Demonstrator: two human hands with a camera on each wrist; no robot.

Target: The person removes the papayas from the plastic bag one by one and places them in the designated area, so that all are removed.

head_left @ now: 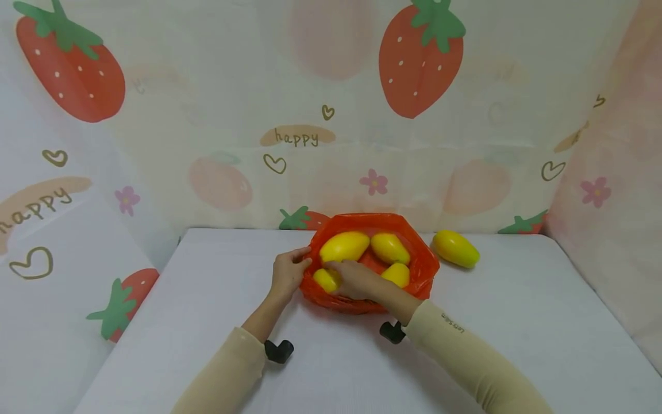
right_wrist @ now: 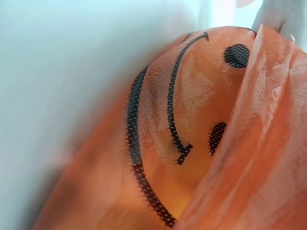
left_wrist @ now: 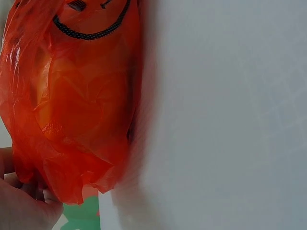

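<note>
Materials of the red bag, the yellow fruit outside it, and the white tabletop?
Red bag: likely thin plastic film, glossy; crinkles, highlights, contents showing through faintly.
Yellow fruit outside it: smooth, soft sheen; real skin or moulded plastic, can't tell.
White tabletop: matte, no strong reflections; cloth or board, left open.

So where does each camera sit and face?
Head: worn on head, facing forward and down; translucent red plastic bag, oval yellow fruits, left hand, right hand, beige fabric sleeves.
Left wrist: worn there, facing the bag's side; left hand lower left.
Right wrist: worn there, facing the bag close-up; blurred skin top right, unclear whose.
Both wrist views share the bag's black print.
</note>
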